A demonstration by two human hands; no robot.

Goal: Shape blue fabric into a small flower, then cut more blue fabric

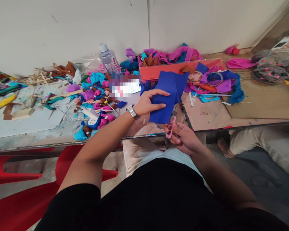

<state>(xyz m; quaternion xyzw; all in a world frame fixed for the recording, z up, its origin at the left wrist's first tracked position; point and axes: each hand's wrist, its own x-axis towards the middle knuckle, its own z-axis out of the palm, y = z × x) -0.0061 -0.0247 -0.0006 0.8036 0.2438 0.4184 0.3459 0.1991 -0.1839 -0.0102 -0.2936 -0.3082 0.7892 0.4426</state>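
Note:
A folded deep-blue sheet, which looks like crepe paper, is held up over the table's front edge. My left hand grips it from the left, thumb and fingers closed across its face. Just below the sheet's lower right corner, my right hand is closed around the pink handles of a pair of scissors. The blades point away from me beside the sheet's edge, and I cannot tell whether they touch it. A watch sits on my left wrist.
An orange-red box stands behind the sheet, with crumpled coloured paper around it. Left of it are a water bottle, a bright phone screen and a blue-white power strip. Cardboard lies right. Red stools stand below left; another person's leg shows right.

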